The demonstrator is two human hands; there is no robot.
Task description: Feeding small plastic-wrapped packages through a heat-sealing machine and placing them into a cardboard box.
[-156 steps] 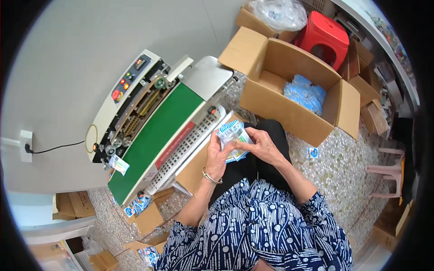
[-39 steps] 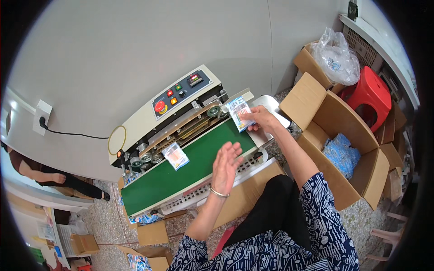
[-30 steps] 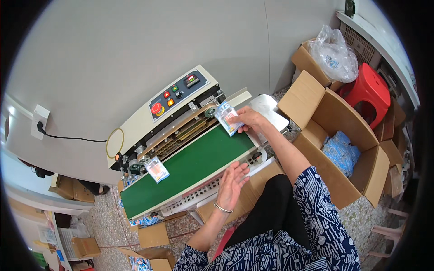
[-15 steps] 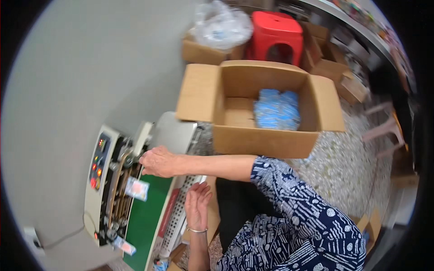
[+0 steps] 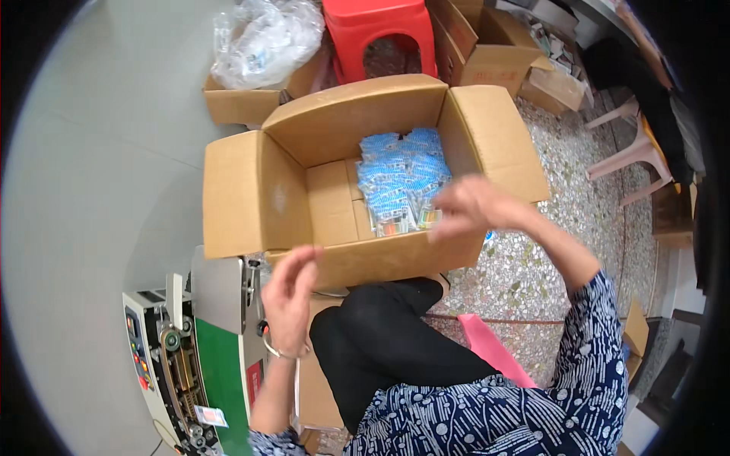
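The right hand (image 5: 473, 207) hangs over the near right corner of an open box (image 5: 319, 197), blurred, fingers loosely curled toward a heap of blue packets (image 5: 399, 181) lying inside against the right half of the floor; whether it grips a packet I cannot tell. The left hand (image 5: 289, 300) is raised, empty, fingers loosely spread and slightly bent, in front of the box's near wall and just beside a sealer (image 5: 194, 365) with a green belt at the lower left. One small packet (image 5: 211, 416) lies on the sealer's track. Behind the box stand a red stool (image 5: 380, 34) and a clear bag (image 5: 262, 38).
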